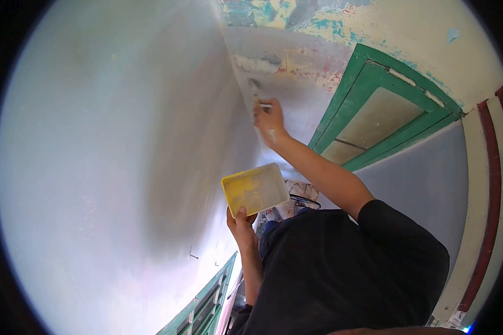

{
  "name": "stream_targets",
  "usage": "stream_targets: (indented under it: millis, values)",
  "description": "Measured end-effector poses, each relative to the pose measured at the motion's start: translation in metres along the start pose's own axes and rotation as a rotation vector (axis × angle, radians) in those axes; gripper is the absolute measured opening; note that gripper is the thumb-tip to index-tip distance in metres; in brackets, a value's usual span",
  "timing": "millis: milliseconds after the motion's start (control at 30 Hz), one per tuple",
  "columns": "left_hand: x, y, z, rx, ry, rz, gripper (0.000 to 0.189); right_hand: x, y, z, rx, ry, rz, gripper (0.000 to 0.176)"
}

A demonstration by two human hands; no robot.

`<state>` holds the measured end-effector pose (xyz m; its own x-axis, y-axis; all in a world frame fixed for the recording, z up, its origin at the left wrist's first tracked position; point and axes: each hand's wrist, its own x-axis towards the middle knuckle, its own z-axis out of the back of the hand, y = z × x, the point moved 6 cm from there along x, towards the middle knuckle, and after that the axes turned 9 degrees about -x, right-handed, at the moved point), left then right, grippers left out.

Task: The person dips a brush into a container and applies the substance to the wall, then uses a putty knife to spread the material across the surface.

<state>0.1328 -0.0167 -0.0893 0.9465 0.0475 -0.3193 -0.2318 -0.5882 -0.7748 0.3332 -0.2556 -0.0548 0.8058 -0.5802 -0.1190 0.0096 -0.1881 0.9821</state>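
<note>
My left hand [242, 229] is closed on the near edge of a yellow rectangular tub [255, 190], its thumb over the rim. Whitish paint coats the tub's inside, with yellow showing through on one side. Up by the corner where two walls meet, my right hand [269, 115] grips a small paintbrush [255, 87], whose dark head is right at the wall [302, 84]. White smears mark the back of that hand. Around the brush the surface is pale grey, while bare and peeling patches [285, 62] lie just above it.
A green-framed window or door [369, 106] stands right of my right arm. The large pale wall [95, 139] fills the left, with a small metal hook [193, 253] sticking out. Below it are green louvres [207, 298]. Dark red strips [490, 206] run down the far right.
</note>
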Motion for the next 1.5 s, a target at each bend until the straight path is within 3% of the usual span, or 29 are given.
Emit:
stream_targets:
  millis: [100, 200, 233, 300, 467, 567, 667, 733, 867, 1000, 1067, 1167, 1233, 1300, 1400, 1433, 1500]
  values:
    - [-0.001, 0.000, 0.004, -0.009, 0.005, -0.001, 0.046, -0.031, 0.008, 0.059, 0.068, -0.097, -0.098, 0.021]
    - [0.002, 0.000, 0.004, -0.013, 0.011, -0.017, 0.047, -0.055, 0.019, 0.075, 0.034, -0.113, -0.097, 0.021]
    - [0.003, 0.000, 0.004, -0.020, 0.006, -0.014, 0.048, -0.052, 0.019, 0.071, 0.033, -0.123, -0.097, 0.021]
    - [0.004, 0.002, 0.004, -0.017, 0.016, 0.004, 0.049, -0.039, 0.018, 0.032, 0.017, 0.072, -0.038, 0.022]
    - [0.012, 0.004, -0.003, -0.010, 0.054, 0.026, 0.049, 0.007, 0.010, -0.017, -0.140, 0.019, 0.047, 0.020]
    - [0.013, 0.008, 0.004, -0.018, 0.044, 0.016, 0.048, -0.009, 0.011, 0.033, -0.010, -0.152, 0.104, 0.019]
    - [0.012, 0.007, 0.007, -0.024, 0.049, 0.027, 0.048, -0.059, 0.029, 0.068, 0.131, -0.163, 0.008, 0.018]
    - [0.013, 0.009, 0.004, -0.045, 0.040, 0.030, 0.048, -0.074, 0.030, 0.064, 0.081, -0.132, -0.123, 0.018]
    - [0.014, 0.013, 0.006, -0.036, 0.028, 0.041, 0.047, -0.044, 0.051, -0.009, 0.128, 0.172, -0.018, 0.020]
    - [0.014, 0.014, 0.001, -0.044, 0.060, 0.044, 0.046, -0.026, 0.069, -0.029, 0.108, 0.149, -0.096, 0.020]
    - [0.014, 0.015, 0.004, -0.045, 0.058, 0.046, 0.045, -0.026, 0.065, 0.001, 0.242, -0.083, -0.051, 0.018]
    - [0.011, 0.012, 0.004, -0.059, 0.040, 0.035, 0.045, -0.067, 0.066, 0.026, 0.224, -0.166, -0.095, 0.019]
    - [0.010, 0.012, 0.007, -0.054, 0.025, 0.033, 0.044, -0.074, 0.067, 0.016, 0.171, -0.142, -0.094, 0.020]
    - [0.013, 0.014, 0.009, -0.041, 0.025, 0.039, 0.044, -0.065, 0.072, -0.018, 0.249, 0.145, -0.105, 0.020]
    - [0.012, 0.012, 0.004, -0.042, 0.029, 0.042, 0.044, -0.032, 0.080, -0.047, 0.117, 0.198, -0.098, 0.021]
    - [0.012, 0.012, 0.003, -0.042, 0.031, 0.041, 0.044, -0.023, 0.075, -0.045, 0.118, 0.198, -0.097, 0.021]
    - [0.011, 0.013, 0.003, -0.043, 0.046, 0.040, 0.045, -0.011, 0.067, -0.029, 0.135, -0.036, -0.057, 0.021]
